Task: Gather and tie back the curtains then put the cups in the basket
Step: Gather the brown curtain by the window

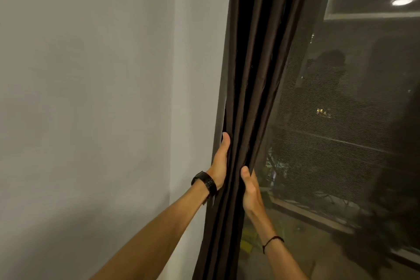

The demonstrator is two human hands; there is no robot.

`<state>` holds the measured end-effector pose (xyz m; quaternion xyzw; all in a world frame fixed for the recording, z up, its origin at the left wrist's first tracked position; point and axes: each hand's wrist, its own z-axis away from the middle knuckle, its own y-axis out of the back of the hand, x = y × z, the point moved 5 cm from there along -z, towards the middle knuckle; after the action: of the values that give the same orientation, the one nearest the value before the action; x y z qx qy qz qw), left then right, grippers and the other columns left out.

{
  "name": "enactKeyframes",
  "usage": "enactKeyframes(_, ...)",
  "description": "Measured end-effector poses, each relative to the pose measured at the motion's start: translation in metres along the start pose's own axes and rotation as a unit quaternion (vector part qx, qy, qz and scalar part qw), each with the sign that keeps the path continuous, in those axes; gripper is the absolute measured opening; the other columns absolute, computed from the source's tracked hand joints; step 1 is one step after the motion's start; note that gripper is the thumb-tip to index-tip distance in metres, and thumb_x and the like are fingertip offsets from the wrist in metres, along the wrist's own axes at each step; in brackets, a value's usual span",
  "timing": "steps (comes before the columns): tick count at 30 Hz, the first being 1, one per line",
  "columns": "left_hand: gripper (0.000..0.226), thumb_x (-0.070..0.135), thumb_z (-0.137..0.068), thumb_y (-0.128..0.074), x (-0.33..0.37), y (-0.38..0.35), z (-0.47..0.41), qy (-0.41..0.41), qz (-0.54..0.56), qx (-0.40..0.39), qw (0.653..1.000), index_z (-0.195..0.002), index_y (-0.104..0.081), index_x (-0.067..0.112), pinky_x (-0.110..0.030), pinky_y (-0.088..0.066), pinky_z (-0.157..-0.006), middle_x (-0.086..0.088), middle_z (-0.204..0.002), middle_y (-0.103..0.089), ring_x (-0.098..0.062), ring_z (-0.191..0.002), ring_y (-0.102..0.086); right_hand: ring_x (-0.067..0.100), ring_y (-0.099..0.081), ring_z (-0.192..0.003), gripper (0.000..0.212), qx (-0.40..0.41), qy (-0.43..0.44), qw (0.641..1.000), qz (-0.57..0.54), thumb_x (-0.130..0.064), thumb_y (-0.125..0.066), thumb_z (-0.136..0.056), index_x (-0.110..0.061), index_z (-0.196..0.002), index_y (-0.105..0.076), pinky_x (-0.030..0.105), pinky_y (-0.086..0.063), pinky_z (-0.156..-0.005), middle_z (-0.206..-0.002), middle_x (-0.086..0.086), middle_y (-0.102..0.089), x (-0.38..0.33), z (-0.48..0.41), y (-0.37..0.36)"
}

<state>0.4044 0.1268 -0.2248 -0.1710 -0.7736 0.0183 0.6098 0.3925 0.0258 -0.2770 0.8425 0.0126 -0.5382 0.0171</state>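
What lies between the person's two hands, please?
The gathered dark curtain: in the head view, the left hand and the right hand grip its bunched folds from opposite sides.

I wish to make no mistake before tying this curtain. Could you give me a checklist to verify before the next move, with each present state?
1. Curtain gathered into one bundle: ok, folds bunched between both hands.
2. Left hand grip on the wall-side edge: ok, thumb over the fabric.
3. Right hand grip on the window-side edge: ok.
4. Window screen uncovered beside the bundle: ok.
5. Tie-back ready: cannot tell, none in view.
6. Cups and basket located: cannot tell, not in view.
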Motion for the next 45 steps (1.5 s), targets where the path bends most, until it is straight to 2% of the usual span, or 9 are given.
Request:
enactKeyframes(4,0.102,0.092,-0.082,-0.044,-0.016,-0.006,0.003,-0.005,0.037,0.044,0.998,-0.149,-0.056,0.016,-0.049,-0.044,-0.118,-0.018,-0.146,-0.062,-0.035,-0.136,-0.058,0.011,-0.021,-0.155,0.093,0.058,-0.020,0.997,-0.056,-0.086,-0.038,-0.087,-0.031,-0.161,-0.026,0.048,-0.016,-0.126,-0.168,-0.005,-0.025,0.012,0.004,-0.004)
enactKeyframes(7,0.107,0.096,-0.073,-0.049,-0.046,-0.007,0.001,0.015,0.029,0.071,0.997,-0.151,-0.053,0.022,-0.041,-0.034,-0.125,-0.005,-0.152,-0.058,-0.020,-0.144,-0.052,-0.002,-0.044,-0.139,0.107,0.049,-0.049,0.993,-0.095,-0.096,-0.050,-0.068,-0.028,-0.150,-0.042,0.035,-0.031,-0.123,-0.150,-0.008,-0.050,0.018,0.019,-0.015)
enactKeyframes(11,0.070,0.058,-0.107,-0.034,-0.058,-0.018,0.006,-0.017,-0.149,0.058,0.987,-0.166,-0.024,0.020,-0.038,-0.024,-0.129,-0.002,-0.170,-0.032,-0.017,-0.157,-0.029,0.017,-0.042,-0.146,0.112,0.065,-0.009,0.996,-0.063,-0.086,-0.057,-0.076,-0.011,-0.157,-0.034,0.049,-0.029,-0.124,-0.156,0.005,-0.046,0.018,0.036,-0.010)
enactKeyframes(15,0.063,0.068,-0.102,-0.032,-0.049,-0.012,0.005,-0.034,-0.344,0.092,0.934,-0.159,-0.032,0.042,-0.054,-0.018,-0.128,-0.005,-0.171,-0.025,-0.029,-0.157,-0.019,0.015,-0.044,-0.144,0.106,0.080,0.021,0.996,0.043,-0.069,-0.068,-0.079,-0.016,-0.160,-0.026,0.041,-0.039,-0.118,-0.158,0.001,-0.044,0.014,0.037,0.000)
enactKeyframes(23,0.046,0.044,-0.074,-0.092,-0.060,0.043,0.024,-0.001,-0.230,0.322,0.918,-0.088,-0.055,0.021,-0.041,-0.059,-0.076,-0.003,-0.090,-0.062,-0.018,-0.080,-0.060,0.016,-0.061,-0.124,0.043,0.123,-0.032,0.992,-0.007,-0.041,-0.058,-0.088,-0.032,-0.130,-0.059,0.049,-0.045,-0.112,-0.128,-0.005,-0.067,0.037,0.028,0.017)
enactKeyframes(29,0.032,0.039,-0.083,-0.084,-0.087,0.057,0.029,0.113,-0.184,0.289,0.933,-0.088,-0.059,0.022,-0.050,-0.063,-0.081,-0.005,-0.091,-0.073,-0.024,-0.080,-0.071,0.017,-0.061,-0.124,0.056,0.134,-0.041,0.990,-0.002,-0.038,-0.054,-0.088,-0.015,-0.139,-0.055,0.049,-0.045,-0.113,-0.130,-0.002,-0.065,0.039,0.025,0.014)
enactKeyframes(34,0.027,0.014,-0.095,-0.073,-0.085,0.056,0.037,0.116,-0.157,0.236,0.952,-0.115,-0.054,0.019,-0.031,-0.064,-0.073,-0.008,-0.108,-0.071,-0.022,-0.091,-0.073,0.019,-0.063,-0.121,0.038,0.113,-0.033,0.993,-0.010,-0.030,-0.057,-0.092,-0.023,-0.130,-0.059,0.041,-0.049,-0.107,-0.123,-0.005,-0.067,0.036,0.025,0.011)
enactKeyframes(40,0.056,0.042,-0.082,-0.066,-0.072,0.021,0.045,0.091,-0.025,0.036,0.995,-0.135,-0.067,0.023,-0.039,-0.050,-0.110,-0.003,-0.126,-0.075,-0.020,-0.122,-0.069,0.006,-0.055,-0.130,0.066,0.007,-0.017,0.995,0.098,-0.048,-0.057,-0.088,-0.021,-0.147,-0.049,0.032,-0.044,-0.111,-0.140,-0.009,-0.060,0.035,0.038,-0.002)
enactKeyframes(45,0.063,0.042,-0.076,-0.087,-0.066,0.015,0.048,0.057,-0.196,0.037,0.978,-0.132,-0.060,0.031,-0.030,-0.056,-0.101,0.010,-0.116,-0.076,-0.006,-0.110,-0.071,-0.005,-0.045,-0.137,0.060,-0.090,-0.051,0.988,0.114,-0.040,-0.059,-0.077,-0.040,-0.135,-0.042,0.030,-0.039,-0.115,-0.143,-0.027,-0.052,0.049,0.062,-0.013)
